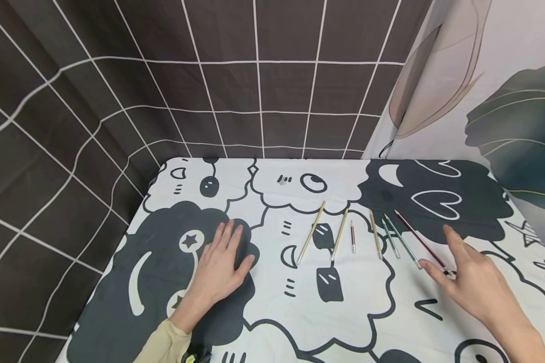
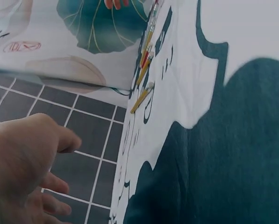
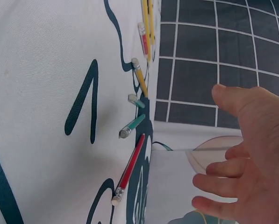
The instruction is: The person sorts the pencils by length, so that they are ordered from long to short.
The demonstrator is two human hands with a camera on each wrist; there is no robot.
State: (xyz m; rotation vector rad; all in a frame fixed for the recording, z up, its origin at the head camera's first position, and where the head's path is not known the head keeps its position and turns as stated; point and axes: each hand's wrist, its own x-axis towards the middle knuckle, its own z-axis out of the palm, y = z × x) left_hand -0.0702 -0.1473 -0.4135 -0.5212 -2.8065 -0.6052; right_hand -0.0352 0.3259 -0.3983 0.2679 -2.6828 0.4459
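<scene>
Several pencils lie in a loose row on the printed cloth. From left to right in the head view come two long yellow pencils (image 1: 312,232) (image 1: 339,234), a short red pencil (image 1: 352,237), another yellow pencil (image 1: 375,234), a short green pencil (image 1: 390,239), a longer green pencil (image 1: 401,241) and a long red pencil (image 1: 422,242). My right hand (image 1: 474,280), fingers extended and holding nothing, hovers beside the long red pencil's eraser end. Well left of the row, my left hand (image 1: 220,262) is spread over a dark printed cloud, also holding nothing.
The black-and-white cartoon cloth (image 1: 354,317) covers the table. A dark grid-patterned curtain (image 1: 227,85) stands behind and along the left; a leaf-patterned curtain (image 1: 518,45) hangs at the right. A small dark object with a yellow-green spot (image 1: 191,358) shows at the bottom edge.
</scene>
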